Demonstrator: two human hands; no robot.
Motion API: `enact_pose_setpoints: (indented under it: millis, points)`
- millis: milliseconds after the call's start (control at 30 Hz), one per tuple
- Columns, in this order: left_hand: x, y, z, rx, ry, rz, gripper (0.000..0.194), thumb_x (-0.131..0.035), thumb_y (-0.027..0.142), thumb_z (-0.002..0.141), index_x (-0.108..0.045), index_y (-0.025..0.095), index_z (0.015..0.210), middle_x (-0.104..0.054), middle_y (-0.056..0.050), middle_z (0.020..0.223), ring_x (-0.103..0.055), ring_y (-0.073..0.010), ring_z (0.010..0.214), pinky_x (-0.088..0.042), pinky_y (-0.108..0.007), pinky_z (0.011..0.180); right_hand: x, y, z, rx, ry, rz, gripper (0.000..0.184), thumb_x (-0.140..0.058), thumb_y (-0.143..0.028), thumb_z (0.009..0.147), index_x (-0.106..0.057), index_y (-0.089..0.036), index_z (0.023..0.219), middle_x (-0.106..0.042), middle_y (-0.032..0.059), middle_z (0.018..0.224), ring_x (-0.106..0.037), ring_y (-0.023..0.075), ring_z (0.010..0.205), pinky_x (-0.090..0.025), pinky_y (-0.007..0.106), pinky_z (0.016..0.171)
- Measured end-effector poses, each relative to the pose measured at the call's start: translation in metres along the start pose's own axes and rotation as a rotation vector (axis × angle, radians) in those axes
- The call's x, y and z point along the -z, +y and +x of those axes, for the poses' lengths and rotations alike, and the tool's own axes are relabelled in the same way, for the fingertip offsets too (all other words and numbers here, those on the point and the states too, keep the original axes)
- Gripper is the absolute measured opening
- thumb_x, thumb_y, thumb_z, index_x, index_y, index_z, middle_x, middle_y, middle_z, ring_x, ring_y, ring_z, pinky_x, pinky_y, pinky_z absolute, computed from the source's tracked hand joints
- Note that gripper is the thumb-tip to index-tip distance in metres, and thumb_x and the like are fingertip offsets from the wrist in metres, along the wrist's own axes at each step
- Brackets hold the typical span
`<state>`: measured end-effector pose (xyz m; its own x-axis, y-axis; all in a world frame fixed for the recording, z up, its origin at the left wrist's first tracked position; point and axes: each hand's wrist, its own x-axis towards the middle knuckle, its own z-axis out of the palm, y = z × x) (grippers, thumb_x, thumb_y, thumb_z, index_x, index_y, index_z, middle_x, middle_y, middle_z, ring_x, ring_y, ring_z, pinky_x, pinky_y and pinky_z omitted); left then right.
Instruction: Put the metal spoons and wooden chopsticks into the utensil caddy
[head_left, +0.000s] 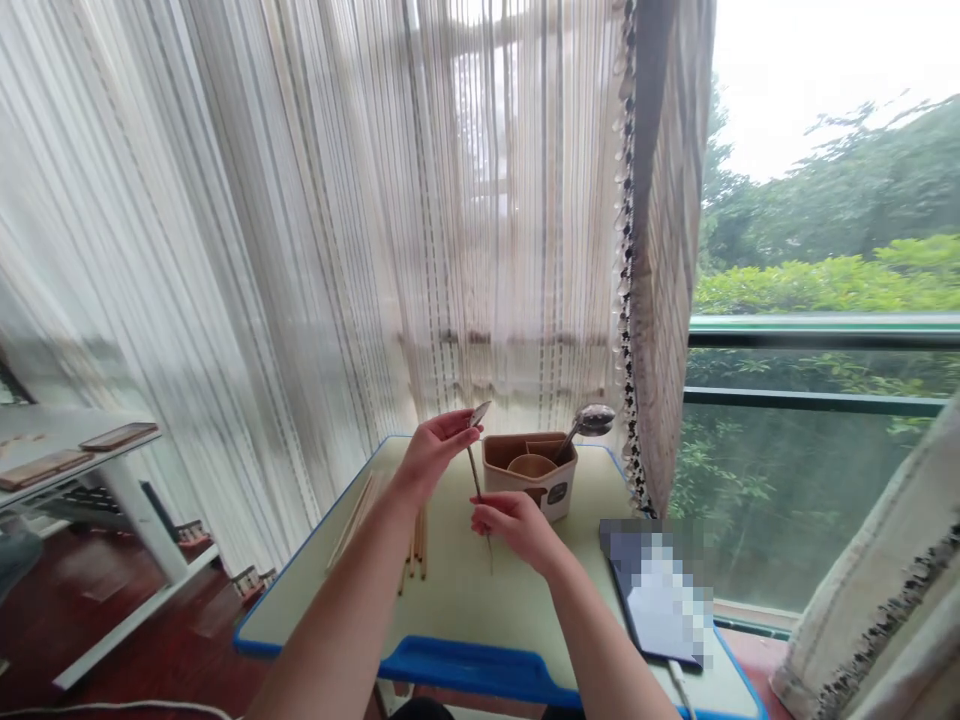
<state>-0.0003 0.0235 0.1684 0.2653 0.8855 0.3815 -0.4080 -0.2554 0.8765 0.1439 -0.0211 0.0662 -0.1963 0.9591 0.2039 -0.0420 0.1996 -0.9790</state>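
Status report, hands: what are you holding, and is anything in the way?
Left hand near spoon's bowl. Right hand pinching handle. Divided holder close by, right; sticks left.

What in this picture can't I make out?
All in the head view:
Screen of the tablet: blurred into blocks.
Upper parts of the middle sticks: hidden by the left forearm.
Floor of the container: hidden by its walls.
Writing on its oval label: too small.
Far end of the white cable: cut off at the bottom edge.

spoons [596,418] in holder [562,503]; sticks [418,545] left, tablet [660,605] right.
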Motion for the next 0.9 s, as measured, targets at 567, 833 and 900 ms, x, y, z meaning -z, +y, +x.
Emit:
enact_pose_setpoints:
  millis: [567,833,900]
  points:
    - [-0.116,0.012,0.064,-0.041,-0.169,0.023,0.046,-0.081,0.03,0.054,-0.067,0.014,0.094,-0.07,-0.007,0.087,-0.064,-0.0159,0.084,-0.046,-0.035,0.088,0.097,-0.07,-0.016,0.08,0.301,-0.13,0.04,-0.067,-0.046,0.068,-0.07,-0.015,0.094,-0.067,0.0048,0.074,-0.061,0.0148,0.066,-0.049,0.029,0.063]
    - [-0.138,-0.002,0.08,-0.11,-0.157,0.022,0.051,-0.081,0.035,0.054,-0.066,0.012,0.097,-0.07,-0.009,0.091,-0.064,-0.0177,0.087,-0.047,-0.035,0.086,0.112,-0.074,-0.006,0.113,0.38,-0.256,0.039,-0.064,-0.047,0.071,-0.068,-0.015,0.095,-0.068,0.005,0.075,-0.063,0.0172,0.07,-0.051,0.03,0.065]
    - [-0.14,0.0,0.084,-0.138,-0.177,0.007,0.051,-0.08,0.034,0.055,-0.066,0.013,0.099,-0.07,-0.009,0.093,-0.063,-0.0177,0.088,-0.047,-0.034,0.085,0.114,-0.076,0.001,0.142,0.395,-0.278,0.04,-0.063,-0.047,0.072,-0.068,-0.015,0.096,-0.068,0.0055,0.076,-0.063,0.0173,0.071,-0.052,0.03,0.066]
